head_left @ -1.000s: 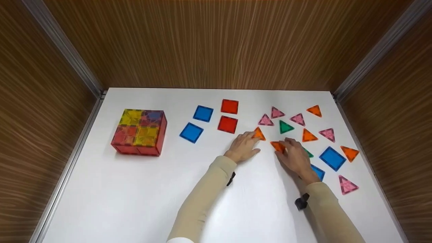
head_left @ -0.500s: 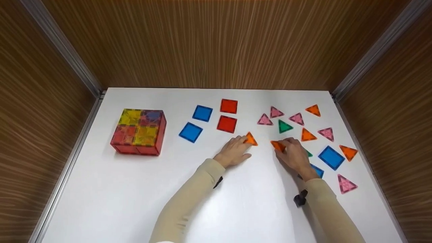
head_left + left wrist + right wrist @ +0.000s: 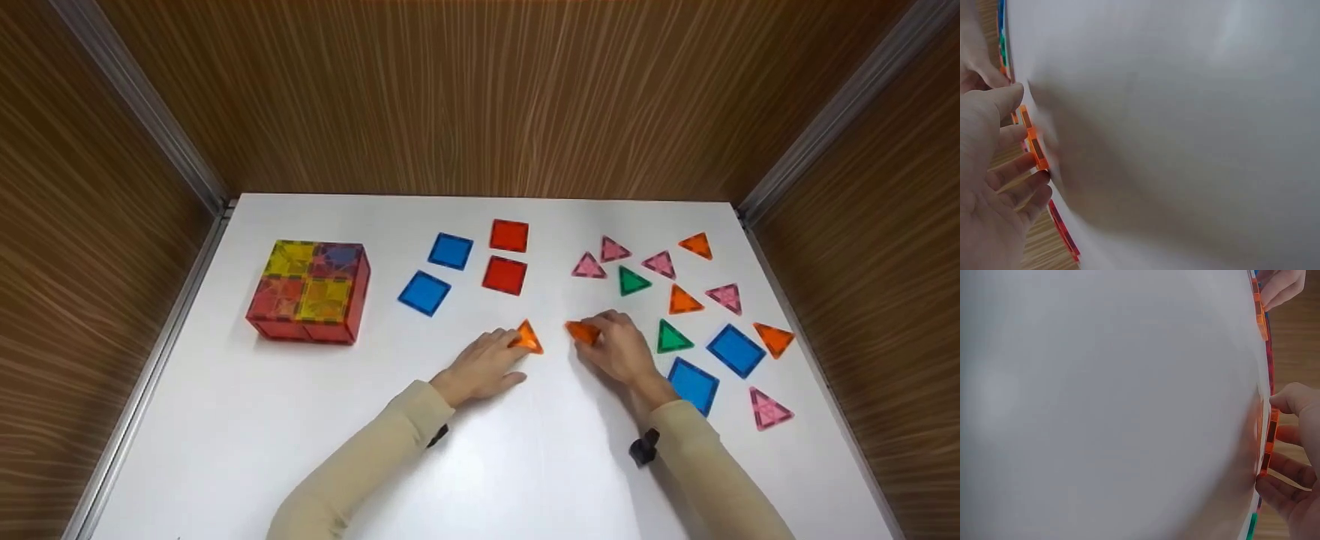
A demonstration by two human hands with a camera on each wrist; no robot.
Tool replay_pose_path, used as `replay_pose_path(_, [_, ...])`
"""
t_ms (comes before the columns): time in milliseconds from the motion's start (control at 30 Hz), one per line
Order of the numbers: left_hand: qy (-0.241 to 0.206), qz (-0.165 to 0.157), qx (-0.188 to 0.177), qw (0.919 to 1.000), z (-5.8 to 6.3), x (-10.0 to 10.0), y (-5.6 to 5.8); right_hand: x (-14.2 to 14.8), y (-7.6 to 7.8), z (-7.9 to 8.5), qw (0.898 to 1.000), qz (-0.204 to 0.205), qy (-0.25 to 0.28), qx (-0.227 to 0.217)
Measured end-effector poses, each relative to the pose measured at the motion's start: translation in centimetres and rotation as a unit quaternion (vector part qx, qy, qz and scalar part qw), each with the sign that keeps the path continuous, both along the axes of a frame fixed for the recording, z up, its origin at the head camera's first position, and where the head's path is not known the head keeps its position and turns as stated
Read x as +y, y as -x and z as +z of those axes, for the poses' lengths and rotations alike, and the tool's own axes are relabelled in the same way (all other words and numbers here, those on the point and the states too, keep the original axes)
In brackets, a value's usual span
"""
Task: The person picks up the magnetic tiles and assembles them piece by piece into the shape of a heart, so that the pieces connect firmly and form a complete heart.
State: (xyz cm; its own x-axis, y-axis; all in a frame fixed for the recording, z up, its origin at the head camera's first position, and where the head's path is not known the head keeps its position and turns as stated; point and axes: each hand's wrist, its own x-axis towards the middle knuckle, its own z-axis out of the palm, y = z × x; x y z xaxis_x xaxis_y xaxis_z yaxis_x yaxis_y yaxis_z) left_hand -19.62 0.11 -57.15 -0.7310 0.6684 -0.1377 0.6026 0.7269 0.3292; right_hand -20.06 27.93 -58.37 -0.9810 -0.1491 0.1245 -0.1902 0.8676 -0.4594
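Flat on the white table, an orange triangular magnetic tile [image 3: 529,340] lies under the fingertips of my left hand [image 3: 482,367]. Those fingers are extended onto it, and the thumb stands apart; the left wrist view shows the tile's edge [image 3: 1037,149] against the fingers. To the right, my right hand [image 3: 619,351] pinches a second orange triangular magnetic tile [image 3: 580,332] between thumb and fingertips. The right wrist view shows this tile's edge [image 3: 1271,433] between thumb and fingers, which partly hide it. A short gap separates the two tiles.
A red and yellow tile block [image 3: 307,296] stands at the left. Blue squares [image 3: 425,292] and red squares [image 3: 505,275] lie behind my left hand. Several pink triangles [image 3: 660,263], green triangles [image 3: 673,337], orange triangles [image 3: 684,300] and larger blue squares [image 3: 736,350] spread over the right side.
My left hand has slid its orange tile leftward and toward the body. The right hand has carried its orange tile left, uncovering a green triangle and a blue square.
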Motion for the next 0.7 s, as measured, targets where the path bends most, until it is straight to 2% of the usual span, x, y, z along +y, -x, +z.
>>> replay_pose_path(167, [-0.005, -0.009, 0.01, 0.9999, -0.3, -1.5, -1.3, -2.4, -0.1, -0.1, 1.0, 0.026, -0.008, 0.001])
replay_pose_path(300, [-0.017, -0.016, 0.014, 0.9996, -0.3, -2.0, -1.6, -3.5, -0.1, 0.0, 0.999, 0.045, -0.018, 0.0])
replay_pose_path(400, [-0.025, -0.004, 0.014, 0.9996, -0.2, -1.9, -1.1, -3.6, -0.1, 0.2, 0.997, 0.072, -0.027, -0.017])
replay_pose_path(567, [-0.04, 0.033, 0.001, 0.9987, -0.2, -1.4, 0.4, -3.3, -0.2, 0.9, 0.99, 0.118, -0.039, -0.063])
replay_pose_path(700, [-0.051, 0.037, -0.001, 0.998, -0.6, -1.1, 1.0, -3.6, -0.2, 1.0, 0.986, 0.143, -0.043, -0.072])
